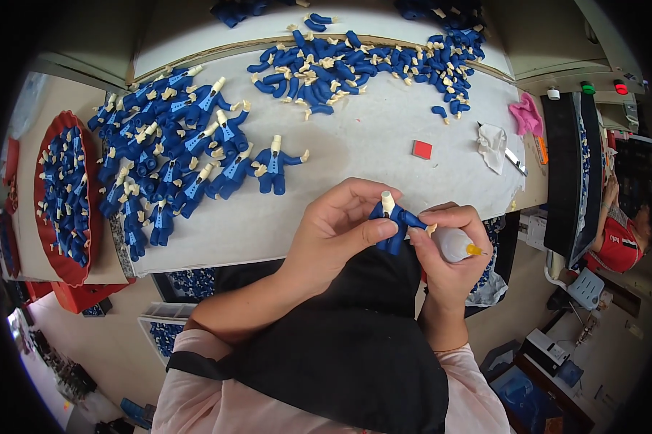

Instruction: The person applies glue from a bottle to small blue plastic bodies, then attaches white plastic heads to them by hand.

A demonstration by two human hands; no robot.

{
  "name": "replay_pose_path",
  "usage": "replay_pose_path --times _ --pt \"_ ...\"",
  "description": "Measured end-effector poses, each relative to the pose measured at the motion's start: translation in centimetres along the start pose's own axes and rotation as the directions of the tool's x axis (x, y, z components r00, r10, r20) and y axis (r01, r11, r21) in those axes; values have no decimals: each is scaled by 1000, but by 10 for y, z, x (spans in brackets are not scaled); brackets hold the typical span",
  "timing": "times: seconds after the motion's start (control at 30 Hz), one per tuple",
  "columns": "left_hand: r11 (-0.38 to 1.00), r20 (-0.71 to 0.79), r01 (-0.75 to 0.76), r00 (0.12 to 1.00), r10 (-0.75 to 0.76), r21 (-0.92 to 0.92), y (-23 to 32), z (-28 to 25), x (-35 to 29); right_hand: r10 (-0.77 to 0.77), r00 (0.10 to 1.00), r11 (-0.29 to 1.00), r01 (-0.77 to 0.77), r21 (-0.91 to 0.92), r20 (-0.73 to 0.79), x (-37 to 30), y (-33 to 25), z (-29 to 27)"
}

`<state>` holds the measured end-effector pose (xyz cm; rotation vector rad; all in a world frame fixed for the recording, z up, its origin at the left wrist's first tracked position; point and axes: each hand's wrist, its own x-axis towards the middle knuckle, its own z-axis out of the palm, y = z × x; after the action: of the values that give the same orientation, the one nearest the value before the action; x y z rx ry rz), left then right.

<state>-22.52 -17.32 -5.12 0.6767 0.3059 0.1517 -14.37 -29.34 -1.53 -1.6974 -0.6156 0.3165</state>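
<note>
My left hand (pixel 340 220) pinches a small blue suited figure body (pixel 389 220) with a cream neck peg, held upright over the table's near edge. My right hand (pixel 449 253) touches the figure's arm with its fingertips and also holds a small white glue bottle (pixel 457 244) with a yellow tip pointing right. A pile of assembled blue figures (pixel 174 145) lies to the left on the white table (pixel 355 137). A heap of loose blue arms with cream hands (pixel 355 69) lies at the far side.
A red round tray (pixel 48 217) full of blue parts sits at far left. A small red square (pixel 421 150), a white rag (pixel 492 145), a blade and a pink cloth (pixel 526 116) lie at right. Another person in red (pixel 619 239) sits far right.
</note>
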Motion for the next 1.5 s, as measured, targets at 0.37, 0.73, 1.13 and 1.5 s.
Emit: replay_pose_path --times 0.37,0.73,1.13,1.5 --pt "972 63 -178 983 170 153 0 -2 -1 -58 998 982 55 -183 -10 -5 -11 9" --pt "802 47 -377 914 403 462 -1 -4 -2 -165 982 937 186 -295 97 -4 -14 7" --pt "580 176 -493 839 516 649 6 -3 -6 -225 966 844 260 -469 131 -10 -22 12" --pt "577 119 -447 848 516 684 5 -3 -5 -117 986 910 153 -385 115 -5 -18 13"
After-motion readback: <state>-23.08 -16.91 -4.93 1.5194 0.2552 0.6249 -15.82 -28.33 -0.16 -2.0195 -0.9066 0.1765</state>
